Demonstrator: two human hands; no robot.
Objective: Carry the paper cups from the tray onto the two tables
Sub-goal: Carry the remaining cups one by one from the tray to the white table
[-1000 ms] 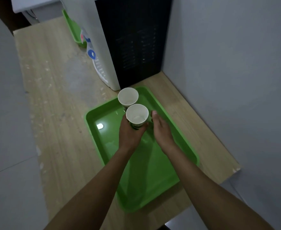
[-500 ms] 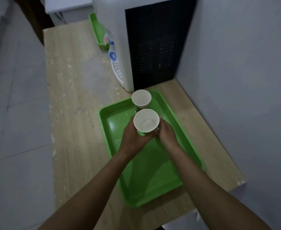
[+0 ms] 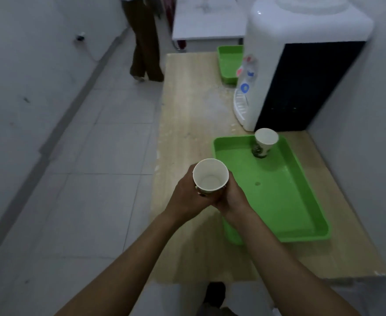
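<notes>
paper cup [image 3: 210, 176] clasped by fingers of left hand [image 3: 187, 198] and right hand [image 3: 234, 198], second cup [image 3: 266, 138] on tray [image 3: 290, 201] by dispenser [image 3: 267, 65]

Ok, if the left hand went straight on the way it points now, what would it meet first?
Past the paper cup it grips, the left hand heads over the green tray toward the second cup, probably first; height is unclear, so it may pass above.

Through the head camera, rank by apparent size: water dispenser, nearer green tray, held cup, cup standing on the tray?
1. water dispenser
2. green tray
3. held cup and tray cup: held looks bigger but is nearer, so unranked.
</notes>
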